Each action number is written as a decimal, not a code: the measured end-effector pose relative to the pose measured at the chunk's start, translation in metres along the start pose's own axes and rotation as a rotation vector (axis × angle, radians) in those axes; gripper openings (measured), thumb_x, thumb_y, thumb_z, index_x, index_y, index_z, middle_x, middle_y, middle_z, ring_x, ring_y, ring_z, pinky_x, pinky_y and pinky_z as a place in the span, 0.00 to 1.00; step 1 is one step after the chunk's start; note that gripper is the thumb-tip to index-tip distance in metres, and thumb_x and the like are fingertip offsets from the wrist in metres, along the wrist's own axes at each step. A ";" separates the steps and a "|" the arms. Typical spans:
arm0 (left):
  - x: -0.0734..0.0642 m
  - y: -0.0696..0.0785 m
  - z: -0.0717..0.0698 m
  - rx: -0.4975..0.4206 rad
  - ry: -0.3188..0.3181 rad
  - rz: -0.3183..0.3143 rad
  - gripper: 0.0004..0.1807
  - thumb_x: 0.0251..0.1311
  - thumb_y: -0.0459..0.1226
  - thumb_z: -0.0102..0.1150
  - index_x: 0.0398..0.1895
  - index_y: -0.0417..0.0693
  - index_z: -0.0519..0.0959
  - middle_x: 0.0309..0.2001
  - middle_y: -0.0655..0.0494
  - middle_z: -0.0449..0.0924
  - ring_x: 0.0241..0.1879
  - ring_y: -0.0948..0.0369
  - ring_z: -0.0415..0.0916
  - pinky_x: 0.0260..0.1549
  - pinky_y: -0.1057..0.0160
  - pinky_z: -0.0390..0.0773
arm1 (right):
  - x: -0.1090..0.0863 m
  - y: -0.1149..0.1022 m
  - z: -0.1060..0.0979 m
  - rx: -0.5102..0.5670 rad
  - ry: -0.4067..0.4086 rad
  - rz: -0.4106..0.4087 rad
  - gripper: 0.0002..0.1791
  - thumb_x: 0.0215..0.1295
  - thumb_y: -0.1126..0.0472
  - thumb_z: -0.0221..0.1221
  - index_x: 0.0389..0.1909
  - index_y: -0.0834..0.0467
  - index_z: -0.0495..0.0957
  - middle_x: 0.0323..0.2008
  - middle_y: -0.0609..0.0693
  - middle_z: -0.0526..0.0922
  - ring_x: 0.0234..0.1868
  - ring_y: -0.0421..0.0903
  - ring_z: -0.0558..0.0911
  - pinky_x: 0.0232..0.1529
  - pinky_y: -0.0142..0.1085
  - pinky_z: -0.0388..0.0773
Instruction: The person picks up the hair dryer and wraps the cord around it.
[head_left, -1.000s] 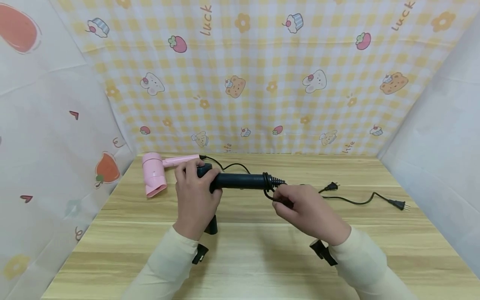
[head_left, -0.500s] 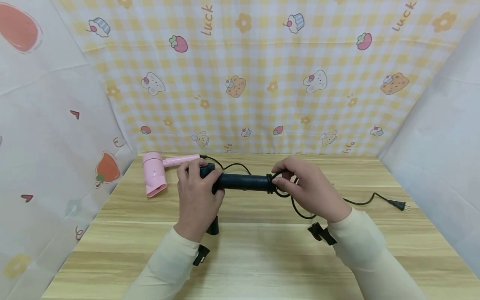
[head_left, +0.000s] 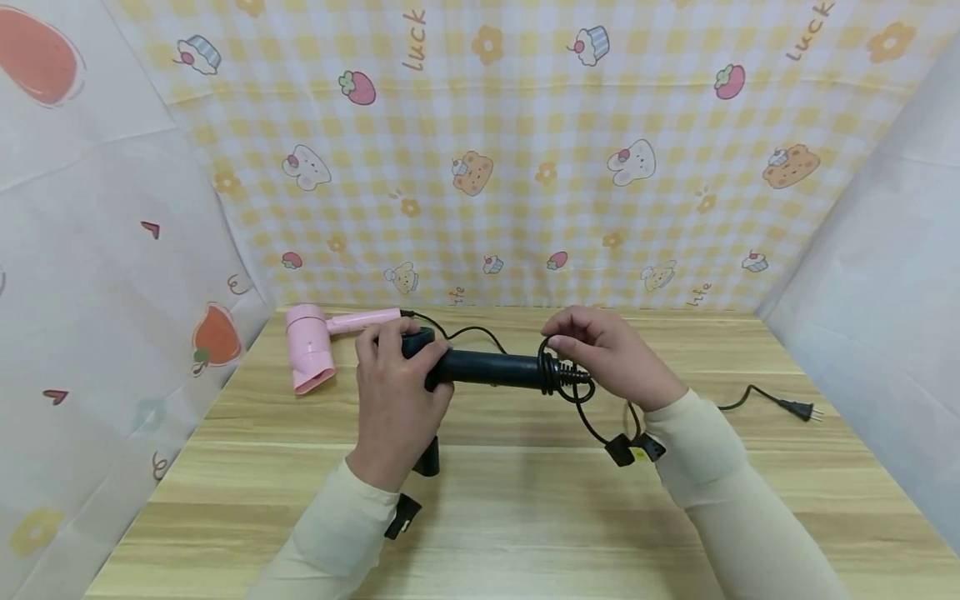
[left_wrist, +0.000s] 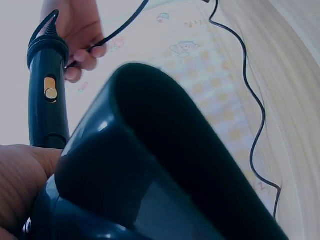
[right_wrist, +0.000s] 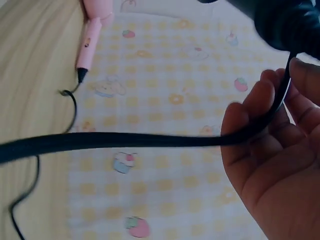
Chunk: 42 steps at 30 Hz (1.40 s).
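My left hand [head_left: 397, 392] grips a dark hair dryer [head_left: 491, 368] at the joint of its head and handle, holding it over the table. The handle points right. In the left wrist view the wide nozzle [left_wrist: 130, 165] fills the foreground and a switch [left_wrist: 51, 93] shows on the handle. Loops of black cord [head_left: 547, 375] circle the handle's end. My right hand [head_left: 615, 354] pinches the cord there between thumb and fingers. In the right wrist view the power cord [right_wrist: 150, 140] runs across the curled fingers. Part of the dryer's head is hidden behind the left hand.
A pink hair dryer [head_left: 309, 350] lies at the back left of the wooden table [head_left: 510, 533]. Its black cord trails right to a two-pin plug [head_left: 797, 410]. A patterned cloth [head_left: 510, 217] hangs behind the table.
My right hand has moved up and circled round the handle's end, laying more cord about it. The dark dryer's plug is drawn in under the right wrist. The left hand has hardly moved.
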<state>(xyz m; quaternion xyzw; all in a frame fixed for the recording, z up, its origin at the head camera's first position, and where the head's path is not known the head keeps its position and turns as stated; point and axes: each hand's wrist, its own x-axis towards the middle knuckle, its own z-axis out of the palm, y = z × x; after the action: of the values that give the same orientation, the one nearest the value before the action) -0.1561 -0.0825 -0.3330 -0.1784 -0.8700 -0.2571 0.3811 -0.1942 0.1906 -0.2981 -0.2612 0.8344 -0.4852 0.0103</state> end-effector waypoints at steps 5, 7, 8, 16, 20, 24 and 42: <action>0.002 0.002 -0.002 -0.007 0.017 0.005 0.16 0.40 0.27 0.75 0.37 0.45 0.88 0.51 0.39 0.70 0.54 0.37 0.59 0.47 0.40 0.66 | 0.000 0.014 0.006 0.104 -0.015 0.059 0.11 0.75 0.58 0.53 0.49 0.58 0.79 0.48 0.52 0.81 0.47 0.49 0.80 0.48 0.39 0.77; 0.002 0.002 -0.002 -0.009 0.024 0.004 0.16 0.40 0.27 0.75 0.36 0.45 0.88 0.51 0.39 0.70 0.54 0.37 0.59 0.47 0.40 0.66 | -0.001 0.018 0.011 0.131 -0.023 0.070 0.11 0.76 0.58 0.52 0.49 0.58 0.80 0.47 0.52 0.81 0.46 0.50 0.79 0.47 0.40 0.77; 0.002 0.002 -0.002 -0.009 0.025 0.001 0.16 0.40 0.27 0.75 0.36 0.45 0.88 0.51 0.39 0.70 0.54 0.37 0.59 0.46 0.40 0.66 | -0.002 0.020 0.014 0.134 -0.028 0.068 0.11 0.75 0.58 0.53 0.49 0.58 0.80 0.45 0.52 0.82 0.44 0.50 0.79 0.46 0.40 0.76; 0.004 -0.001 -0.002 0.008 0.037 -0.026 0.15 0.41 0.27 0.74 0.36 0.45 0.88 0.52 0.39 0.70 0.54 0.38 0.59 0.43 0.40 0.67 | -0.013 0.020 0.035 0.069 -0.048 0.114 0.13 0.72 0.56 0.53 0.38 0.58 0.84 0.30 0.50 0.84 0.34 0.50 0.82 0.48 0.47 0.76; 0.004 -0.004 0.000 0.016 0.039 -0.031 0.14 0.42 0.27 0.73 0.36 0.45 0.88 0.52 0.39 0.70 0.54 0.38 0.59 0.42 0.40 0.67 | -0.020 0.015 0.042 0.024 -0.060 0.193 0.13 0.75 0.56 0.54 0.41 0.57 0.85 0.30 0.49 0.85 0.33 0.47 0.83 0.48 0.46 0.75; 0.006 -0.008 0.002 0.032 0.050 -0.043 0.14 0.43 0.27 0.72 0.37 0.45 0.88 0.53 0.38 0.70 0.54 0.38 0.59 0.41 0.39 0.68 | -0.028 0.011 0.046 -0.053 -0.099 0.165 0.11 0.75 0.58 0.53 0.42 0.56 0.84 0.35 0.48 0.86 0.31 0.42 0.82 0.36 0.38 0.76; 0.004 -0.015 0.005 0.087 -0.024 -0.080 0.16 0.45 0.29 0.74 0.40 0.45 0.87 0.55 0.40 0.69 0.56 0.39 0.57 0.41 0.40 0.68 | -0.046 -0.020 0.039 -0.364 -0.035 -0.112 0.10 0.66 0.68 0.57 0.45 0.56 0.83 0.16 0.35 0.64 0.16 0.31 0.61 0.24 0.31 0.68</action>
<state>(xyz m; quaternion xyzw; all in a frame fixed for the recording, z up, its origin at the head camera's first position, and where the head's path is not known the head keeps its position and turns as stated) -0.1686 -0.0913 -0.3377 -0.1297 -0.8914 -0.2317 0.3673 -0.1355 0.1718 -0.3136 -0.3134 0.8922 -0.3215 -0.0497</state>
